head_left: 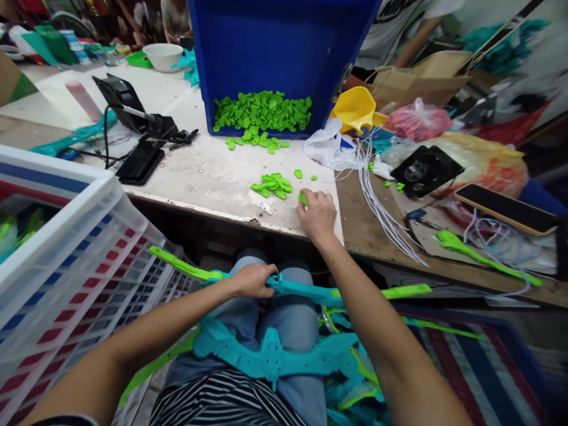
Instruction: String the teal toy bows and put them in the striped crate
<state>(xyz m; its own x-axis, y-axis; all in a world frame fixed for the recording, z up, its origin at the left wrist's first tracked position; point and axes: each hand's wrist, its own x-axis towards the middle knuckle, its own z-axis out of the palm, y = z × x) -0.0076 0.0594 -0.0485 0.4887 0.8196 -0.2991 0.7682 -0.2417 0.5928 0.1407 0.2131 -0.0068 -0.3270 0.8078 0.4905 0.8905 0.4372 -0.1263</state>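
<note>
My left hand (254, 280) is closed around a bow-shaped turquoise plastic part (306, 289) with long lime-green arms, held level above my knees. At the table's front edge, the fingers of my right hand (318, 214) pinch a small green plastic piece (302, 198). Just left of that hand lies a small heap of similar green pieces (276, 184), with a couple of loose ones beyond it. A second turquoise part (273, 354) of bow-like shape rests across my lap. More green pieces (261, 112) fill the bottom of a tilted blue bin (284, 47), some spilling out in front.
A white plastic crate (89, 236) stands at my left. On the table are a black phone (141, 160), a black stand (128, 106), white strings (377, 201), a yellow scoop (355, 109), a black fan (426, 171) and another phone (506, 207). Other people sit or stand behind.
</note>
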